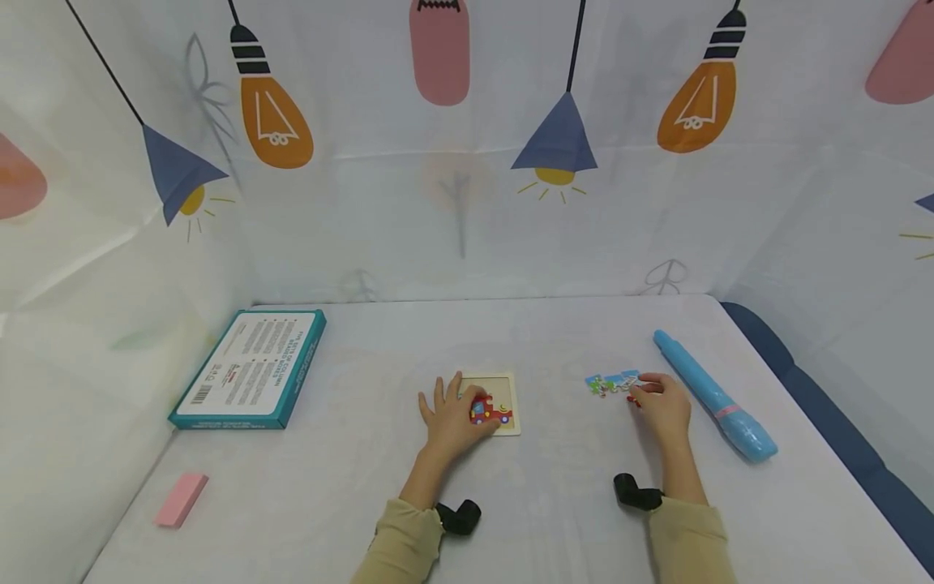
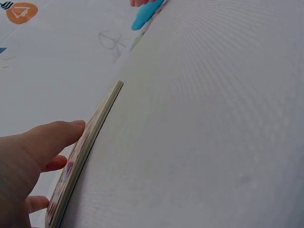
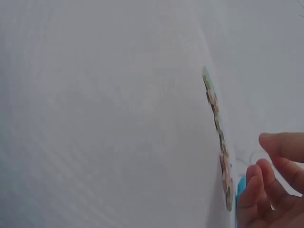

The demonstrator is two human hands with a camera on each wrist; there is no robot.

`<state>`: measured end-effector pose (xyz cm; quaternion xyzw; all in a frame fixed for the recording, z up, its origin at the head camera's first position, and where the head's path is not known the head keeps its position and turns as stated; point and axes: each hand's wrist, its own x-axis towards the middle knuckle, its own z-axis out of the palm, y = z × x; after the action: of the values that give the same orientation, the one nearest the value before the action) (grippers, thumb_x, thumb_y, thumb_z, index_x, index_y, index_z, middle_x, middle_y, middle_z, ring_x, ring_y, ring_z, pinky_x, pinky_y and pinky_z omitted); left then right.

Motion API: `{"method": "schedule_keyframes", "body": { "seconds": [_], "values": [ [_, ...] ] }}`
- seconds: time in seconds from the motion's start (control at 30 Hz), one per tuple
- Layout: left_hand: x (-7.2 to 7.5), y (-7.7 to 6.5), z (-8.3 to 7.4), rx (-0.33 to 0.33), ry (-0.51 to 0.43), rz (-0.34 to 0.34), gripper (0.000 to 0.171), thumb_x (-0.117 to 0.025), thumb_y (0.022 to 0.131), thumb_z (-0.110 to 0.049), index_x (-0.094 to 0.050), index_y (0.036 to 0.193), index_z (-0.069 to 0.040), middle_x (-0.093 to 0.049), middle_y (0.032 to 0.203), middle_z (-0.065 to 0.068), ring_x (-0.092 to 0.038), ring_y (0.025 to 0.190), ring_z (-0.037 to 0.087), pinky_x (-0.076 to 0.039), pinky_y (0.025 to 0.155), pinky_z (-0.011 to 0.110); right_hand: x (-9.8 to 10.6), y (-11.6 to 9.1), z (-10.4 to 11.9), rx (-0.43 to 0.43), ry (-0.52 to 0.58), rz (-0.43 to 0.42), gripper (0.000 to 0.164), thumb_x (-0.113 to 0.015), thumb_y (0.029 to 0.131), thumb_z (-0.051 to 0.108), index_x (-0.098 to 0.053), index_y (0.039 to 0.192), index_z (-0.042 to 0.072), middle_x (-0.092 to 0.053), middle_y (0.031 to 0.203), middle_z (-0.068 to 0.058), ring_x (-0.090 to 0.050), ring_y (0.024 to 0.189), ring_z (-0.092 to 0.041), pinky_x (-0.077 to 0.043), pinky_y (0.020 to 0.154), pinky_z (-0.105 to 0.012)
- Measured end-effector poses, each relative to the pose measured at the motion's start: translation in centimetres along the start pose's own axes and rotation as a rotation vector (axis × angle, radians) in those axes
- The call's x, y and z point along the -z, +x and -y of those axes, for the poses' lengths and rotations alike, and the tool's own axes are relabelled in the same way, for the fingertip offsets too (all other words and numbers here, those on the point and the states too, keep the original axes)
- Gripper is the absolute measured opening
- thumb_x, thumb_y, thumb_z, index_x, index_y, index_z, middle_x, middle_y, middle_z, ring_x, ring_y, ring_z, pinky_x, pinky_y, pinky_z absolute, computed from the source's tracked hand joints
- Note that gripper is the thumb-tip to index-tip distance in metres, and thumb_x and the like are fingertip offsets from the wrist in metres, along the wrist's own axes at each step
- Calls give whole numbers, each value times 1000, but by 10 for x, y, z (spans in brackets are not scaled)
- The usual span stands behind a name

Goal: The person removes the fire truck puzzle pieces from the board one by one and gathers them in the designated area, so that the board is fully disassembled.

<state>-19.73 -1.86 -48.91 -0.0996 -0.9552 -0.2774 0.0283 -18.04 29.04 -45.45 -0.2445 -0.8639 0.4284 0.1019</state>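
Note:
My left hand (image 1: 454, 426) is over a small square wooden puzzle tray (image 1: 508, 381), its fingers spread and its fingertips on the pieces that form a red truck (image 1: 487, 410). In the left wrist view the thumb (image 2: 66, 133) rests on the top face of the tray (image 2: 102, 114), which lies flat on the table. To the right, my right hand (image 1: 666, 410) hovers at a cluster of loose jigsaw pieces (image 1: 611, 383), blue, green and red. The right wrist view has thumb and fingers (image 3: 280, 145) loosely bent and apart, beside the row of pieces (image 3: 218, 126), with nothing between them.
A teal-edged flat box (image 1: 251, 369) lies at the back left, and a pink block (image 1: 182, 500) at the front left. A long blue folded umbrella-like object (image 1: 711, 393) lies just right of my right hand. Printed white curtain (image 1: 467, 219) hangs behind the table.

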Motion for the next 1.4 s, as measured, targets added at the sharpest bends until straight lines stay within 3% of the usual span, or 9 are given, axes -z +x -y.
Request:
{"method": "schedule_keyframes", "body": {
  "seconds": [0.17,0.4,0.5,0.63,0.87,1.2,1.4],
  "values": [
    [3,0,1,1,2,8,45,-69,75,-45,-60,113,-21,-36,143,14,-20,134,43,-5,101,67,-11,-6,13,58,111,46,32,-61,86,12,-56,115,-2,-58,105,-19,-52,82,-13,-41,60,-13],
    [13,-2,4,-34,7,3,58,-65,75,-49,-56,123,-18,-40,141,10,-26,131,38,-10,100,65,-22,-10,23,93,185,100,31,-61,87,10,-56,116,-1,-59,110,-19,-52,82,-7,-45,66,-16],
    [15,-1,7,-37,16,30,60,-65,74,-48,-55,125,-17,-39,143,8,-26,132,37,-12,100,63,-26,-12,26,93,191,125,33,-61,87,12,-56,117,-1,-58,110,-18,-52,81,-4,-46,67,-18],
    [16,2,13,-37,43,71,64,-67,74,-47,-53,128,-18,-37,145,6,-25,133,35,-15,100,60,-33,-15,28,97,190,146,32,-62,87,12,-57,116,1,-58,108,-16,-53,82,-7,-45,67,-17],
    [17,3,17,-38,42,92,64,-67,74,-48,-52,130,-19,-35,146,3,-23,134,32,-15,99,59,-49,-22,39,106,217,196,31,-61,88,13,-56,115,0,-58,108,-18,-55,95,-24,-43,70,-16],
    [17,3,18,-46,27,93,65,-69,73,-46,-52,130,-18,-35,146,4,-23,134,33,-14,99,59,-72,-30,51,131,276,226,28,-65,84,7,-58,110,-2,-60,101,-18,-56,85,-17,-44,67,-18],
    [19,2,17,-46,25,92,65,-69,73,-46,-52,129,-18,-36,146,4,-23,134,33,-15,99,59,-89,-36,58,130,261,253,27,-65,84,9,-60,109,1,-61,101,-16,-57,88,-22,-45,71,-23]
  ]
}}
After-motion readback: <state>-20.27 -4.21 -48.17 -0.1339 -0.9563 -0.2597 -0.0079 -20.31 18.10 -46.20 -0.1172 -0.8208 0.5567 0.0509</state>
